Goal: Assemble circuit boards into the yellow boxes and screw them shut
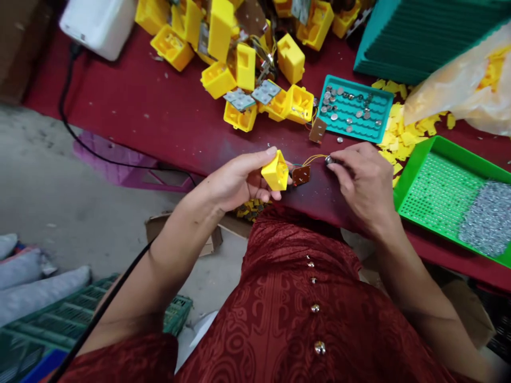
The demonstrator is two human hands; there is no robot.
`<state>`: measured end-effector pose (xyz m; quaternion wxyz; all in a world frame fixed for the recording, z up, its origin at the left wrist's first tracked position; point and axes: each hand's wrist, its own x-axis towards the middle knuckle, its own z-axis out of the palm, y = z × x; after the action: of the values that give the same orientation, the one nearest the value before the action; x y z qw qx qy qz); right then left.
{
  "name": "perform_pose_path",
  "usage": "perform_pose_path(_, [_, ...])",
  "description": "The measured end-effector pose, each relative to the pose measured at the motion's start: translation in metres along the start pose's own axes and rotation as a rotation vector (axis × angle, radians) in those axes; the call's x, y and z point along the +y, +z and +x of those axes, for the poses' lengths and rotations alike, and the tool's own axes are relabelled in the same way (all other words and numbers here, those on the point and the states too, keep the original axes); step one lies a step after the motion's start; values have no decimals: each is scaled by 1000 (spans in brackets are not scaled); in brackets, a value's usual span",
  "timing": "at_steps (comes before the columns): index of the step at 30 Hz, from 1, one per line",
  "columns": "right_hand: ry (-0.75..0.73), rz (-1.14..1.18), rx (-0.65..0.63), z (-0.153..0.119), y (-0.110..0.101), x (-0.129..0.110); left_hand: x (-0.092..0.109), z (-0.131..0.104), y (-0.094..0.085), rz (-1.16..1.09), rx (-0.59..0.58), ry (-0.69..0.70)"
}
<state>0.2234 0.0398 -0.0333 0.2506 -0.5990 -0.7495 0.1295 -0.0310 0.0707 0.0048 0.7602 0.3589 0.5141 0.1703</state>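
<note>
My left hand [243, 178] is closed around a small yellow plastic housing [275, 171], its open side turned to the right. A brown circuit board [301, 175] hangs by thin wires beside the housing, near my left fingertips. Yellow wires [313, 158] run from the board towards my right hand [363, 181]. Between my right thumb and forefinger is a small round metal part [329, 160] at the wires' end; its exact kind is partly hidden by the fingers.
A teal tray [355, 133] holds several button-like metal discs. Yellow housings [217, 80] with boards are piled at the back. Right stand a green basket [423, 186] of small metal pieces and scattered yellow chips [403, 127]. A black cable [66, 114] crosses the table's left edge.
</note>
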Motion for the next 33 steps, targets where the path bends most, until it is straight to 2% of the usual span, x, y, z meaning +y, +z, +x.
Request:
perform_pose_path(3, [21, 4, -15, 26, -13, -21, -5, 2, -5, -111, -117, -32])
perform_pose_path(7, [17, -98, -89, 59, -28, -54, -14, 8, -11, -268, -358, -8])
perform_pose_path(9, [28, -111, -127, 63, -32, -59, -17, 10, -13, -333, -396, 35])
perform_pose_path(11, [33, -54, -90, 56, -33, -56, -20, 12, -13, -380, -365, 114])
perform_pose_path(14, [115, 192, 16, 33, -28, -44, -26, 15, -7, -403, -260, 265])
perform_pose_path(17, [295, 530, -41, 13, -22, -41, -35, 20, 4, -366, -127, 400])
perform_pose_path(19, [340, 655, -70, 5, -20, -45, -42, 23, 11, -325, -96, 461])
perform_pose_path(21, [299, 635, -59, 2, -21, -48, -48, 27, 17, -291, -118, 492])
perform_pose_path(25, [116, 372, -83, -1, -26, -47, -54, 30, 23, -258, -148, 516])
perform_pose_path(33, [-143, 109, -79, -11, -29, -38, -52, 26, 29, -178, -165, 481])
